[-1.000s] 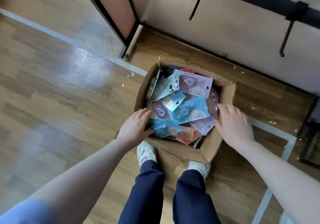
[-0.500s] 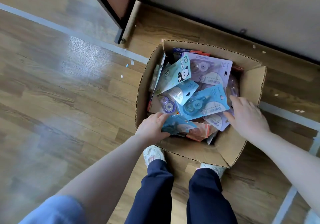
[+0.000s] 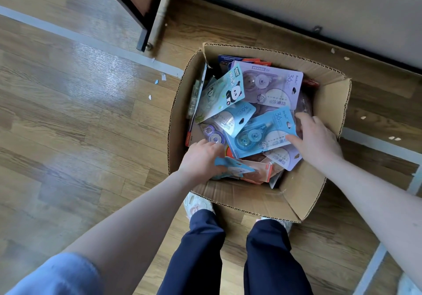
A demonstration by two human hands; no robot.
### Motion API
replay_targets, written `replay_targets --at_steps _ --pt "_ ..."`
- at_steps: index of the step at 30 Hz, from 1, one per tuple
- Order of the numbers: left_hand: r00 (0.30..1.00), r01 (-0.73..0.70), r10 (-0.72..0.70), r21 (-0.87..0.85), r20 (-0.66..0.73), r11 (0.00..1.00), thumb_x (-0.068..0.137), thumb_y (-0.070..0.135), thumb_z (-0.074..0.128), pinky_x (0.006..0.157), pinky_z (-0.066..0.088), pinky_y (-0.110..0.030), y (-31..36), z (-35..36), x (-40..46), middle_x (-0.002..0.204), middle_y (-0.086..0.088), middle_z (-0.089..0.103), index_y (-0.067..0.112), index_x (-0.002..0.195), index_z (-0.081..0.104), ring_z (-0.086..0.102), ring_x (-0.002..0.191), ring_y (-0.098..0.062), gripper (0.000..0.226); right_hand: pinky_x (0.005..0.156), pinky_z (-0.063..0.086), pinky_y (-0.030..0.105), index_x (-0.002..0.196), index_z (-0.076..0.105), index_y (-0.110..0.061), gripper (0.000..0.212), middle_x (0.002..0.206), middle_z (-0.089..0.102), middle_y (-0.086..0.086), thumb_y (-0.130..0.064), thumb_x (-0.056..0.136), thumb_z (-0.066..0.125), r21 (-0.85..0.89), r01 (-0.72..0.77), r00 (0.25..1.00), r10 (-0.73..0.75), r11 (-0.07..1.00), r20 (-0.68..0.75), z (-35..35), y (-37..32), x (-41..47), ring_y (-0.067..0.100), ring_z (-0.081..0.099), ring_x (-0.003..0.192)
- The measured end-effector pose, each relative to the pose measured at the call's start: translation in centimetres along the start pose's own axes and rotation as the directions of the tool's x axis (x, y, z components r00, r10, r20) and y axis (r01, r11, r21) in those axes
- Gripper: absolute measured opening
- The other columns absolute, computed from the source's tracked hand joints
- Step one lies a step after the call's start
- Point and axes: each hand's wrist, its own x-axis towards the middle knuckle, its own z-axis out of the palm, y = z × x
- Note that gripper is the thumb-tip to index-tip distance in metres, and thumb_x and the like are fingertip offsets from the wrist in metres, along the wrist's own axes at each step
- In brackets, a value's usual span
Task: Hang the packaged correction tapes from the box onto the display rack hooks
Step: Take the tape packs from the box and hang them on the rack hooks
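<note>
An open cardboard box (image 3: 294, 201) stands on the wooden floor in front of my feet, filled with several packaged correction tapes. My left hand (image 3: 202, 158) reaches into its near left side and grips a small blue package (image 3: 230, 165) by its edge. My right hand (image 3: 316, 138) is inside the box at the right, thumb on top of a larger blue package (image 3: 260, 134) and fingers at its right edge. A purple package (image 3: 271, 86) and a panda-printed package (image 3: 225, 93) lie further back. The display rack hooks are out of view.
A dark metal frame leg (image 3: 146, 31) stands on the floor left of the box's far corner. A pale wall panel (image 3: 296, 4) runs behind the box. Grey tape lines (image 3: 91, 41) cross the floor, with small paper scraps scattered about.
The view has dropped closer to the box and the rack hooks left the frame. My left hand went deeper and took the small blue package; my right hand moved onto the larger blue one.
</note>
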Motion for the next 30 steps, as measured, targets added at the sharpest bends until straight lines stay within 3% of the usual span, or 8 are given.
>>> replay_targets --at_steps 6,11,14,17,24,30 --pt "0.994 -0.104 0.100 0.132 0.036 0.986 0.083 0.046 0.061 0.080 0.031 -0.028 1.0 -0.3 0.5 0.105 0.003 0.060 0.022 0.119 0.048 0.048 0.103 -0.021 0.045 0.079 0.046 0.041 0.122 0.044 -0.017 0.046 0.120 0.054 0.010 -0.026 0.083 0.068 0.082 -0.019 0.999 0.023 0.996 -0.048 0.1 0.0 0.2 0.032 0.054 0.106" --pt "0.979 -0.198 0.177 0.247 0.103 0.949 0.090 0.043 0.051 0.075 0.026 -0.027 2.1 -0.3 0.8 0.107 0.001 0.057 0.026 0.112 0.062 0.046 0.103 -0.021 0.029 0.074 0.047 0.038 0.115 0.047 -0.017 0.041 0.115 0.056 0.008 -0.026 0.082 0.070 0.073 -0.006 0.997 0.012 0.997 -0.080 0.4 0.0 0.2 0.029 0.056 0.101" --pt "0.977 -0.212 0.201 0.188 0.075 0.959 0.092 0.030 0.051 0.070 0.031 -0.030 2.7 0.0 0.7 0.105 -0.005 0.058 0.019 0.107 0.065 0.051 0.098 -0.026 0.023 0.073 0.045 0.037 0.118 0.049 -0.017 0.043 0.117 0.053 0.008 -0.026 0.082 0.070 0.061 0.014 0.995 -0.008 0.998 -0.102 0.5 -0.1 0.2 0.030 0.055 0.101" --pt "0.972 -0.236 0.237 0.119 0.008 0.964 0.090 0.019 0.052 0.061 0.031 -0.030 2.8 0.1 0.4 0.095 -0.009 0.061 0.014 0.095 0.068 0.056 0.088 -0.030 0.018 0.071 0.045 0.036 0.108 0.053 -0.016 0.035 0.113 0.053 0.007 -0.027 0.080 0.071 0.081 0.007 0.991 0.004 0.997 -0.136 0.6 -0.1 0.3 0.029 0.056 0.096" --pt "0.988 -0.152 0.153 0.125 -0.001 0.981 0.093 0.027 0.047 0.068 0.044 -0.030 2.1 -1.6 -0.4 0.098 0.002 0.060 0.019 0.096 0.064 0.056 0.092 -0.021 0.019 0.059 0.045 0.033 0.083 0.046 -0.017 0.025 0.083 0.057 0.000 -0.028 0.083 0.068 0.130 0.027 0.997 -0.018 0.991 -0.074 -0.1 -0.1 -0.3 0.025 0.057 0.080" --pt "0.991 -0.106 0.113 0.107 -0.071 0.989 0.091 0.030 0.050 0.069 0.043 -0.031 2.4 -4.3 -1.5 0.099 0.000 0.061 0.019 0.096 0.064 0.057 0.093 -0.022 0.019 0.057 0.038 0.028 0.095 0.061 -0.018 0.013 0.083 0.060 0.000 -0.027 0.087 0.064 0.152 0.085 0.995 -0.076 0.985 -0.064 -2.9 -1.1 -1.6 0.024 0.056 0.079"
